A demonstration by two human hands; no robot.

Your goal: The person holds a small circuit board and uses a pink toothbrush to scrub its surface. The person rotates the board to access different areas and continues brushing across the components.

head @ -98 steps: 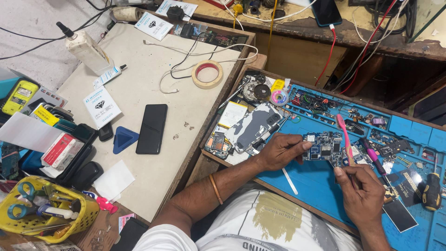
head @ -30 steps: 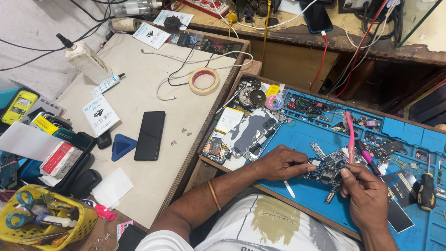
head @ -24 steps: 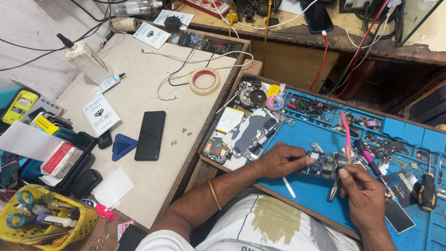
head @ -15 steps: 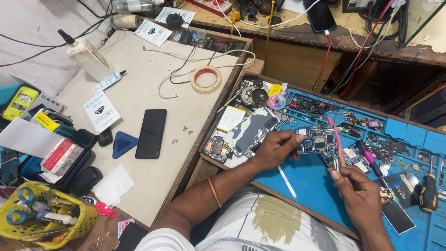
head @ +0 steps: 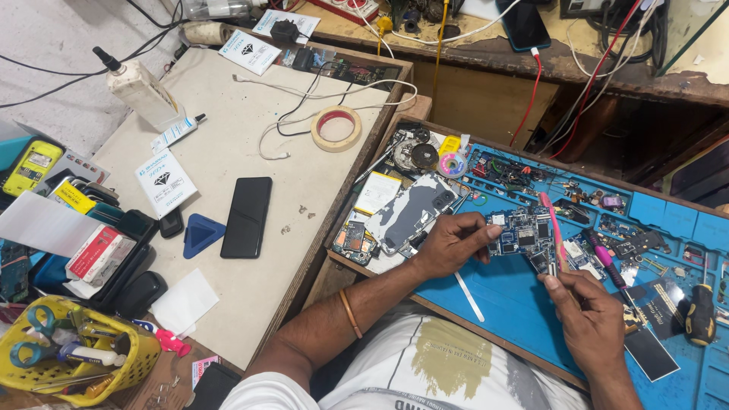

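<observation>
Between the two hands, over the blue repair mat (head: 524,304), the left hand (head: 448,243) pinches the phone circuit board (head: 520,231) by its edge while the right hand (head: 588,323), closed on the pink-handled tool (head: 553,231), should work its tip gently with the board kept level.

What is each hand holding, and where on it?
Left hand pinches the circuit board by its left edge. Right hand grips the pink tool at its lower end.

We hold a small blue circuit board (head: 520,231) flat above the blue mat (head: 516,304), a pink tool (head: 552,231) upright at its edge.
</observation>
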